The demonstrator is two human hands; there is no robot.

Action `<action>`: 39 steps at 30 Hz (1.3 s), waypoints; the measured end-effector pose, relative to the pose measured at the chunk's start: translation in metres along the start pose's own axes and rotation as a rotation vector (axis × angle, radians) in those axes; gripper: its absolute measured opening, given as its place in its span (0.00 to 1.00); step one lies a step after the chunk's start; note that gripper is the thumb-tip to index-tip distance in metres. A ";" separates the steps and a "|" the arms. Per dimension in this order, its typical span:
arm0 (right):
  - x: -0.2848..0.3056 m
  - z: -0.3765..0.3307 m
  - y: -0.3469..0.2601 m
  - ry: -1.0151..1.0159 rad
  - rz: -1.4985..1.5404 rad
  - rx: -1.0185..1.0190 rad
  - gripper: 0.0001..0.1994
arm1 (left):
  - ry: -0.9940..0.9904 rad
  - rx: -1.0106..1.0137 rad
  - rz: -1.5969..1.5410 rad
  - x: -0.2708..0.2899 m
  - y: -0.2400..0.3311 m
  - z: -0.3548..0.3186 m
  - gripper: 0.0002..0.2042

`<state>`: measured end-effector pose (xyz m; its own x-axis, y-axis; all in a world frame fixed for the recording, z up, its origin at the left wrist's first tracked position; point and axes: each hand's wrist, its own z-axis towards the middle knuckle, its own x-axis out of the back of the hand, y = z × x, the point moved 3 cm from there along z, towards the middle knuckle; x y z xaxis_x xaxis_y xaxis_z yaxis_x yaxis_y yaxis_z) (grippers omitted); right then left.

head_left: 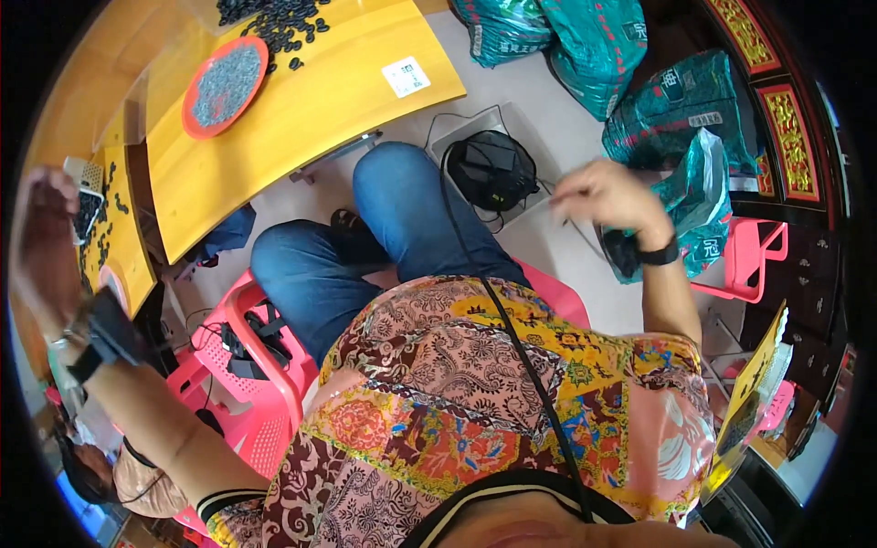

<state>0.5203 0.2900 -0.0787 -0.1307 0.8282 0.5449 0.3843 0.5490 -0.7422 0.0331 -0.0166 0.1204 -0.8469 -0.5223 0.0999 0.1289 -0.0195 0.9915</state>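
Two bare hands reach out to either side above a pair of blue denim legs [397, 196]. The left hand [47, 228] is raised at the far left, fingers pointing up the view, beside a pale slotted basket [78, 169] and a small white-rimmed object [89, 215] with a dark face. That object lies close against the hand, over the smaller yellow worktop [134, 265]; its long axis runs almost up and down the view, the upper end leaning right. Blur hides the left grip, so I cannot tell how far it is open or whether it has hold of the object.

The right hand [607, 194] hangs over the floor, fingers directed left and loosely bent; its grip is partly open, nothing visible in it. Just right of it stands a crinkled, shiny teal bag [708, 215] with a pale, upright mouth. Left of it is a rounded black pouch [493, 173] with cables.

On the larger smooth yellow worktop [320, 114], a round orange-red plate [206, 133] carries a layer of small grey pieces [228, 87]. Glossy black pieces [283, 23], rounded and small, lie scattered past it. A hard pink plastic chair [290, 402], perforated with small holes, stands by the left leg.
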 end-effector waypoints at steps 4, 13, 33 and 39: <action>-0.073 -0.005 0.071 -0.091 0.493 -0.226 0.15 | -0.050 0.173 -0.218 -0.043 -0.090 -0.005 0.13; -0.263 0.024 0.217 -0.259 0.072 0.150 0.15 | 0.110 0.167 -0.262 -0.055 -0.111 -0.006 0.13; -0.278 -0.032 0.125 -0.351 0.242 -0.144 0.19 | 0.302 0.382 -0.146 -0.016 -0.115 0.000 0.15; -0.258 -0.011 0.107 -0.257 0.219 -0.215 0.21 | 0.291 0.418 -0.169 -0.004 -0.121 0.046 0.16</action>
<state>0.6054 0.1336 -0.2941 -0.2381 0.9393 0.2472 0.6077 0.3426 -0.7164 -0.0030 0.0270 0.0036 -0.6524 -0.7572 -0.0329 -0.2636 0.1860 0.9465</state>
